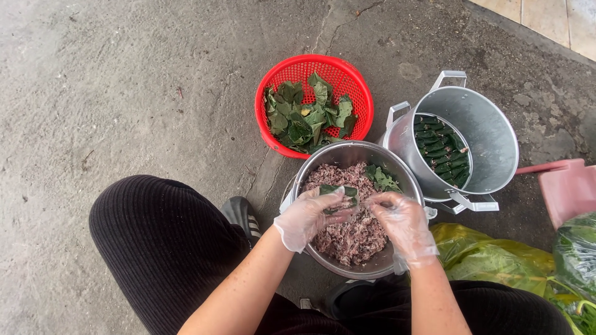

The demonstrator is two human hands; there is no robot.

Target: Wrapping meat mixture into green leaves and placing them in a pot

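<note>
From the head view, our left hand [308, 216] pinches a green leaf [340, 193] over the meat bowl [403, 180]; our right hand [403, 224] curls at its edge. We judge the leaf light, limp and tearable, best held by its edges.

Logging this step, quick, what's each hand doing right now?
Left hand: closed on a green leaf over the bowl.
Right hand: fingers pinched at the leaf's edge.

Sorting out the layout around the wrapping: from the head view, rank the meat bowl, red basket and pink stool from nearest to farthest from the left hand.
1. Meat bowl, directly under the left hand.
2. Red basket, ahead.
3. Pink stool, far right.
</note>
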